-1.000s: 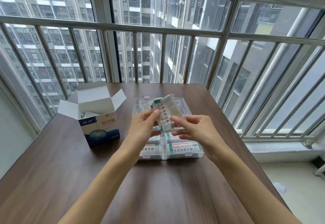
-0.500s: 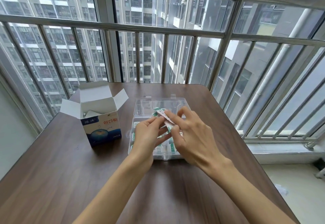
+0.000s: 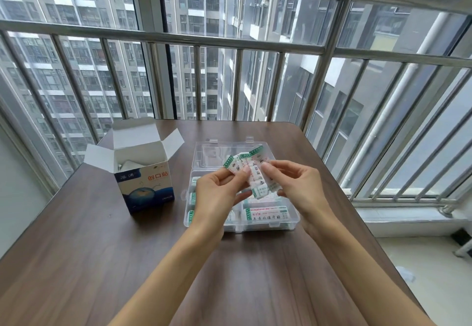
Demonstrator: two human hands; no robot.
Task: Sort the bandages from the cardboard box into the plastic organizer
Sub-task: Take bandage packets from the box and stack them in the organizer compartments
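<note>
A fanned bunch of white, green-tipped bandages (image 3: pixel 251 169) is held above the clear plastic organizer (image 3: pixel 293 217). My left hand (image 3: pixel 217 192) pinches the bunch from the left, and my right hand (image 3: pixel 297 185) grips it from the right. Bandages lie flat in the organizer's near compartments (image 3: pixel 267 214); its far compartment looks bare. The blue and white cardboard box (image 3: pixel 145 187) stands open on the table to the left, with white wrappers showing inside.
The brown wooden table (image 3: pixel 102 261) reaches to a metal window railing (image 3: pixel 178 36) at the back. The table's right edge drops to a tiled floor (image 3: pixel 421 274) beside a low sill.
Both hands lifted from low over the organizer. The bandages, pressed together half a second ago, are spread into a fan. The right hand has rotated palm-inward.
</note>
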